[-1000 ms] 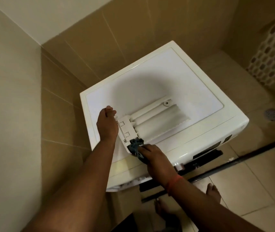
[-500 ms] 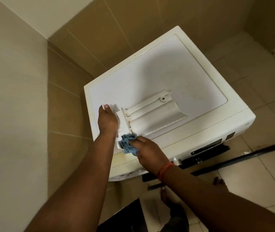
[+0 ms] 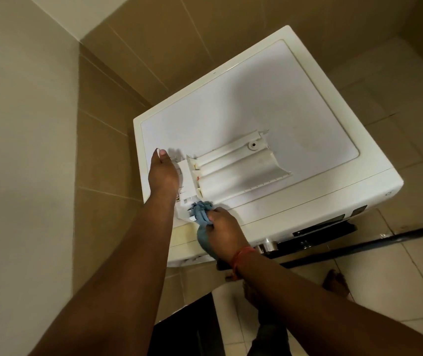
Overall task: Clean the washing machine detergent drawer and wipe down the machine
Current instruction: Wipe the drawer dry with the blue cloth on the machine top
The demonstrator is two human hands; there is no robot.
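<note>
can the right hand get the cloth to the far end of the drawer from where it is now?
Probably yes. The right hand holds the blue cloth at the drawer's near corner. The drawer lies on the washing machine top, nothing else stands there, and the left hand is off to the side.

- The detergent drawer [image 3: 233,168] lies on the washing machine [image 3: 269,98] top, near its front-left corner.
- Your left hand [image 3: 163,176] rests at the drawer's left end.
- Your right hand [image 3: 224,227] presses the cloth [image 3: 201,210] against its front corner.

Dim warm light, soft overhead shadows on the washing machine [image 3: 256,104], wide-angle edge distortion.
</note>
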